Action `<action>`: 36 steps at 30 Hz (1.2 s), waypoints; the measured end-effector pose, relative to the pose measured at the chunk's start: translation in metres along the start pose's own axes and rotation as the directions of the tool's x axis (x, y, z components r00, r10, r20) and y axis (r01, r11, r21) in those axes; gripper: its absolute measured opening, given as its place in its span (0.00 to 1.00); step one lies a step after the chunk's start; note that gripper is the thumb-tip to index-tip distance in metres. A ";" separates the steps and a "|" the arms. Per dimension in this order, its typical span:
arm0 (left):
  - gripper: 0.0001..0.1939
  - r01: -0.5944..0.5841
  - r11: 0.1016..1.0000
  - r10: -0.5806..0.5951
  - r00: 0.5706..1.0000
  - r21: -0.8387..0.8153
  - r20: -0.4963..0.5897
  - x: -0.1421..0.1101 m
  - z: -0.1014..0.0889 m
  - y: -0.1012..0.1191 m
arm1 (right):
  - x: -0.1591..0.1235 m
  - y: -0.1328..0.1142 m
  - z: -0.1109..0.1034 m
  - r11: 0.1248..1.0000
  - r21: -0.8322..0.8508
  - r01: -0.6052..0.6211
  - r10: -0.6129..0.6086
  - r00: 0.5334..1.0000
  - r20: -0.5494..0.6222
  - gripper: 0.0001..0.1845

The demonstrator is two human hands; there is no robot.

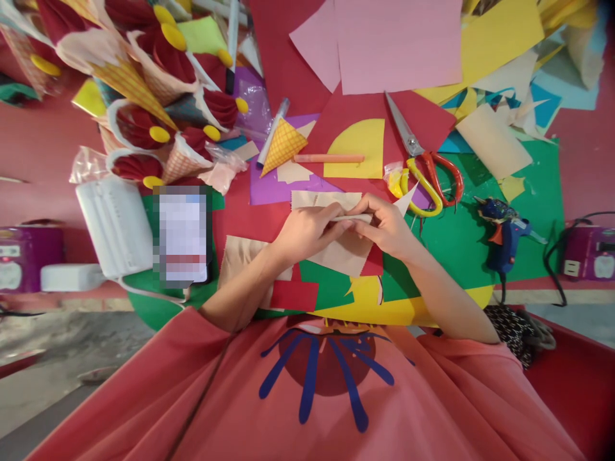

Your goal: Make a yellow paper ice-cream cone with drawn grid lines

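Between my two hands is a small folded piece of beige paper (353,218), pinched by the fingers of both. My left hand (310,229) grips its left end, while my right hand (384,224) has the other end between thumb and fingers. Directly under them lies a larger beige sheet (339,256) with jagged edges. Another beige piece (240,255) is partly covered by my left forearm. Above my hands are an orange pen (331,158), a yellow paper quarter circle (360,137) and a small yellow checked paper cone (284,146).
Red-and-yellow-handled scissors (413,144) lie open beyond my right hand. A blue glue gun (502,243) rests farther right. Left are a phone (182,237), a white power bank (114,224) and several decorated paper cones (137,137). Pink sheets (398,45) and paper scraps lie at the back.
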State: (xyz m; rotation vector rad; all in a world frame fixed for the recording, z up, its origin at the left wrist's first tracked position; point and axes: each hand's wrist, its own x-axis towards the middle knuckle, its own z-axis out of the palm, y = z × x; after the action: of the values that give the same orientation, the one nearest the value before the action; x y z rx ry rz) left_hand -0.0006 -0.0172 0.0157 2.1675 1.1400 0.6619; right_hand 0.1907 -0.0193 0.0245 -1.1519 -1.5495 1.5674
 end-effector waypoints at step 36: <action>0.19 -0.064 0.996 0.057 0.992 -0.065 -0.115 0.003 -0.004 -0.002 | -0.002 -0.002 0.007 0.965 0.261 -0.018 0.036 0.997 -0.063 0.15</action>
State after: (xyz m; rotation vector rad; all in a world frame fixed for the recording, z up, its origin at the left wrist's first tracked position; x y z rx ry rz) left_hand -0.0024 -0.0130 0.0176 2.1367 1.0958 0.8475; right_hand 0.1853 -0.0237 0.0266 -1.0695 -1.2448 1.6744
